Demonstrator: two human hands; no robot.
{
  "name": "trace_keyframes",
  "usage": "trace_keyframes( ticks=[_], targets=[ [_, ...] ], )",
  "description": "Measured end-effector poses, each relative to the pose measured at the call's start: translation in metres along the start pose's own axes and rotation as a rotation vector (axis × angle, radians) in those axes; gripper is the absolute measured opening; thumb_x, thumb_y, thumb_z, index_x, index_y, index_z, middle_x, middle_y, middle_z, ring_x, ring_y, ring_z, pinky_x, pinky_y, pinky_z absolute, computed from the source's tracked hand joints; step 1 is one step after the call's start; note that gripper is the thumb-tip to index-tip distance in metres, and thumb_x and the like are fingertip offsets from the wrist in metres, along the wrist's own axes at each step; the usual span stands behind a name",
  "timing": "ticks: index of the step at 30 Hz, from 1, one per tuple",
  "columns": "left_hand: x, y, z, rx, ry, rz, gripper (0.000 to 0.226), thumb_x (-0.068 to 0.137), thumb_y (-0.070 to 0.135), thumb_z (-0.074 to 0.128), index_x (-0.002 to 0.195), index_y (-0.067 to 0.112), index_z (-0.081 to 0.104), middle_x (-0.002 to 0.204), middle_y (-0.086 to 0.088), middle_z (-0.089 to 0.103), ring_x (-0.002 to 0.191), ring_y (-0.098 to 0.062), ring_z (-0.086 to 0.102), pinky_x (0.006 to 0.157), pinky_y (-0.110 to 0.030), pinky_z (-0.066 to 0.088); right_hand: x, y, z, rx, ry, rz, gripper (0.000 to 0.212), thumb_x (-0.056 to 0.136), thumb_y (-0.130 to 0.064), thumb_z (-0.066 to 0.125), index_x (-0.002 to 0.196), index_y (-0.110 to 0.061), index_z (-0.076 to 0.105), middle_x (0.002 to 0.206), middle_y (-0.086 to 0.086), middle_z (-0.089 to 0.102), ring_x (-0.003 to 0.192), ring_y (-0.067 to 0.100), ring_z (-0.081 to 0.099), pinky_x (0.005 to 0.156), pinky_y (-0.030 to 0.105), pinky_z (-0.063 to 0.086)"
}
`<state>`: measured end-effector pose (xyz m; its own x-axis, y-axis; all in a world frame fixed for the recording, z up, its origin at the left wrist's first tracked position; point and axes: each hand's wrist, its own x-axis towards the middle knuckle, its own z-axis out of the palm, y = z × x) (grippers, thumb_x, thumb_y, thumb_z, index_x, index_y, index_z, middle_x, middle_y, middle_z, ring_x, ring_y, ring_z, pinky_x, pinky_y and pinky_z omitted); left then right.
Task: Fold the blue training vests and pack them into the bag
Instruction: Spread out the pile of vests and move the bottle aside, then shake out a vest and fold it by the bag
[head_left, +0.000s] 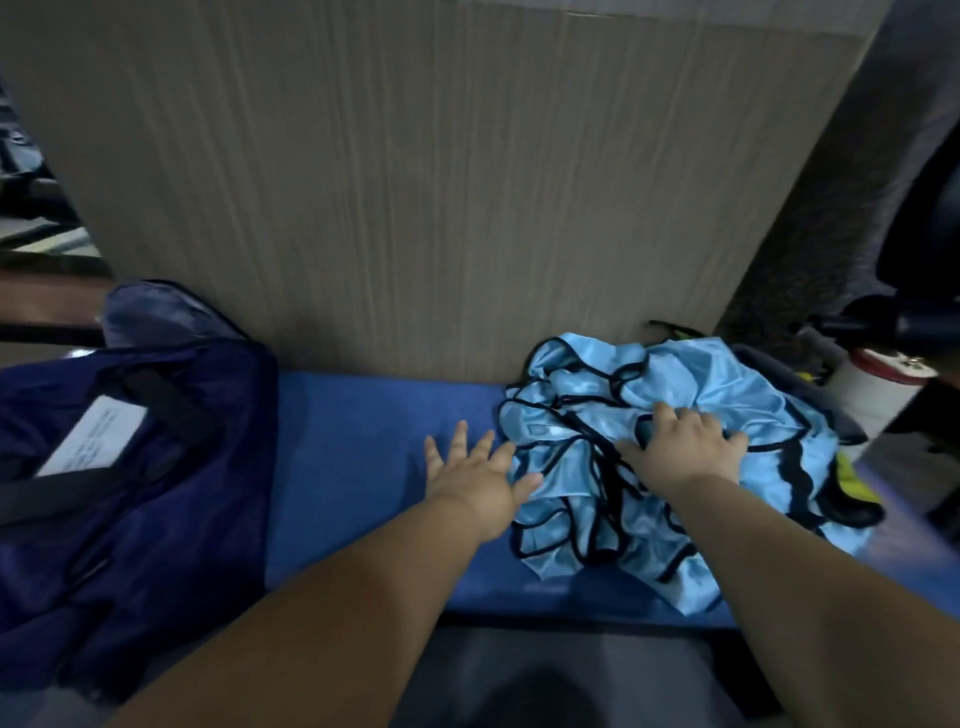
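Observation:
A crumpled heap of light blue training vests (597, 525) with black trim lies on the right of a blue padded bench (363, 467). My right hand (685, 441) rests on top of the heap, its fingertips sunk a little into the cloth. My left hand (475, 475) hovers with spread, straight fingers at the heap's left edge, the thumb touching the fabric. A dark navy bag (130, 467) with black straps and a white label lies on the bench's left end.
A tall cardboard panel (415, 182) stands right behind the bench. A white cylinder with a red band (878, 389) and a yellow-green cloth (852, 483) sit at the right, beside the heap. Dark floor lies below the bench's front edge.

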<state>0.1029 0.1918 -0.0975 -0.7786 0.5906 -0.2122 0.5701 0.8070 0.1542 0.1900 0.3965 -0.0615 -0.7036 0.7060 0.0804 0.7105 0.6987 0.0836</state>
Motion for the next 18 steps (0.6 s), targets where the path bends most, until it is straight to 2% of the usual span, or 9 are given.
trace_keyframes(
  ticks=[4, 10, 15, 18],
  targets=[
    [0.009, 0.04, -0.006, -0.18, 0.0, 0.051, 0.071, 0.094, 0.07, 0.011, 0.155, 0.035, 0.005, 0.164, 0.011, -0.001, 0.148, -0.022, -0.021, 0.116, -0.057, -0.013, -0.002, 0.015, 0.001, 0.083, 0.072, -0.063, 0.068, 0.09, -0.073, 0.033, 0.14, -0.027, 0.044, 0.134, -0.001, 0.055, 0.131, 0.023, 0.041, 0.107, 0.049, 0.025],
    [0.018, 0.076, -0.017, -0.352, 0.014, 0.078, 0.066, 0.095, 0.068, 0.012, 0.154, 0.038, 0.007, 0.163, 0.014, 0.004, 0.149, -0.018, -0.017, 0.117, -0.057, -0.009, -0.001, 0.034, -0.003, 0.167, 0.131, -0.108, 0.065, 0.092, -0.072, 0.029, 0.134, -0.03, 0.054, 0.129, 0.0, 0.06, 0.131, 0.023, 0.042, 0.112, 0.047, 0.019],
    [0.023, 0.085, -0.024, -0.386, 0.058, 0.119, 0.061, 0.098, 0.063, 0.016, 0.154, 0.04, 0.012, 0.163, 0.014, 0.008, 0.149, -0.018, -0.015, 0.117, -0.057, -0.008, -0.004, 0.044, -0.001, 0.1, 0.128, -0.204, 0.035, 0.095, -0.053, 0.046, 0.114, -0.031, 0.066, 0.115, -0.003, 0.059, 0.124, 0.022, 0.042, 0.113, 0.044, 0.017],
    [0.028, 0.09, -0.03, -0.386, 0.099, 0.15, 0.058, 0.099, 0.062, 0.022, 0.153, 0.043, 0.013, 0.162, 0.015, 0.008, 0.149, -0.018, -0.014, 0.117, -0.056, -0.006, -0.006, 0.049, 0.004, 0.286, 0.19, -0.264, 0.029, 0.09, -0.042, 0.06, 0.116, -0.031, 0.068, 0.113, -0.006, 0.054, 0.124, 0.02, 0.039, 0.113, 0.041, 0.015]
  ],
)
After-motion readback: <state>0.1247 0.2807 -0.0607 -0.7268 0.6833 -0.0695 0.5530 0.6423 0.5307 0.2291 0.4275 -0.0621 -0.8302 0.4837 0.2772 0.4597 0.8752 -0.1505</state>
